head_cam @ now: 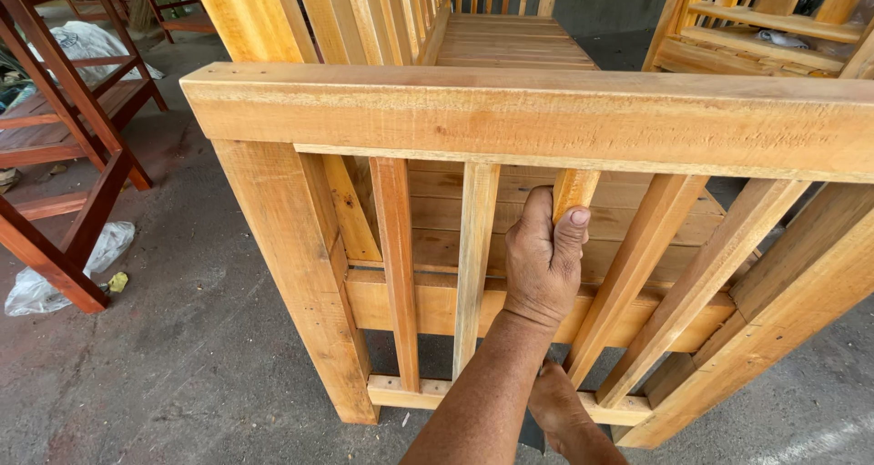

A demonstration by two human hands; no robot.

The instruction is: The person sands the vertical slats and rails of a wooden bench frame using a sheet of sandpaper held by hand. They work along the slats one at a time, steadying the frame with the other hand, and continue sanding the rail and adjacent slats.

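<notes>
At the far left stands a dark red-brown wooden frame (73, 155) on the grey concrete floor (182, 356); a crumpled clear plastic bag (55, 278) lies at its foot, touching one leg, with a small yellow scrap (117, 283) just beside it; a white sack (82, 41) shows behind the frame's upper rails. Next comes the pale, unfinished wooden bench (510, 41), seen from its end; its thick corner post (291, 265) rises from the floor to the broad top rail (528, 114) that crosses the view; under that rail several upright slats run down to a lower crosspiece (401, 306), the first two (396, 265) and (475, 255) standing free. The third slat (575, 190) is the one in hand; it sits between the top rail and the lower crosspiece, leaning a little to the left at its foot; the left hand (543, 260) is clenched around it just below the top rail, fingers (535, 219) wrapped over the front and the thumb pressed to the slat's right face. Lower down, partly hidden behind the left forearm, the right hand (555, 401) sits near the bottom rail (410, 392) at the foot of the same slat; whether its fingers are clenched or released I cannot tell; something dark shows beneath it, too hidden to name. Further right more slats (646, 265) slant outward; at the upper right another pale wooden piece (756, 28) stands apart.
</notes>
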